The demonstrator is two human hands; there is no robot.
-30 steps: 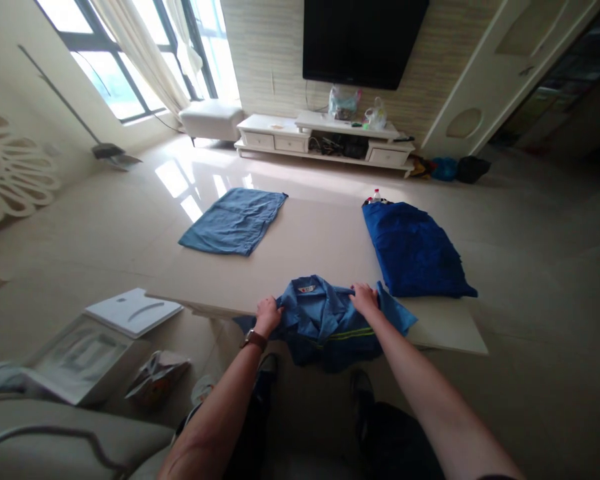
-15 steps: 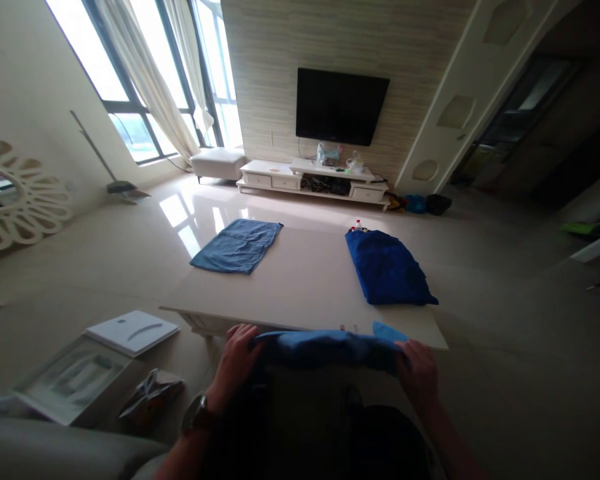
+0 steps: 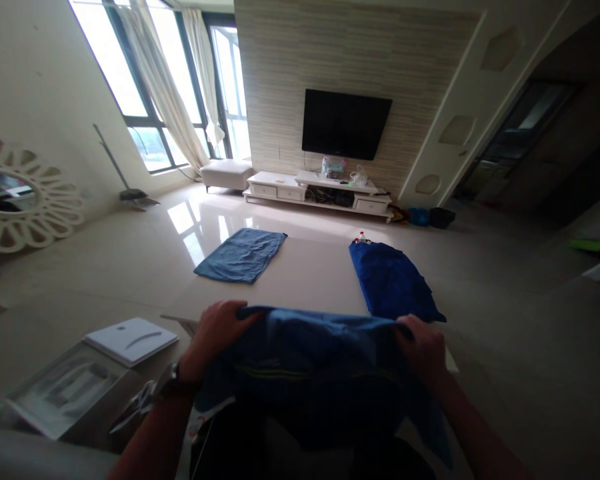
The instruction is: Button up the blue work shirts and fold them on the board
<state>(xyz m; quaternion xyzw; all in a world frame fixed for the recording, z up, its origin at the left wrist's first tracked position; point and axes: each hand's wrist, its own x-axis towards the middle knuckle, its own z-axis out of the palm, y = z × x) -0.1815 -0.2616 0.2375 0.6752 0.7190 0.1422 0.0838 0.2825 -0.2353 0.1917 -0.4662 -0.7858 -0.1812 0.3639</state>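
A blue garment [image 3: 320, 363] with thin yellow-green lines hangs stretched between my hands, over the near edge of the white table [image 3: 317, 277]. My left hand [image 3: 220, 337], with a watch on its wrist, is closed on the garment's upper left edge. At the upper right edge, my right hand [image 3: 425, 347] grips the same cloth. The garment's exact kind cannot be made out, and its lower part is dark. Farther back on the table lie a flat grey-blue folded cloth [image 3: 243, 255] at left and a darker blue cloth [image 3: 397, 280] at right.
A small bottle [image 3: 362, 237] with a red cap stands behind the dark blue cloth. On the left are a white box [image 3: 133, 339] and a clear-topped container [image 3: 67, 390]. A low TV cabinet [image 3: 275, 187] runs along the far wall beneath a television [image 3: 347, 125].
Both hands have risen with the garment, which now hangs open in a broad sheet instead of a narrow band. My view has tilted slightly upward.
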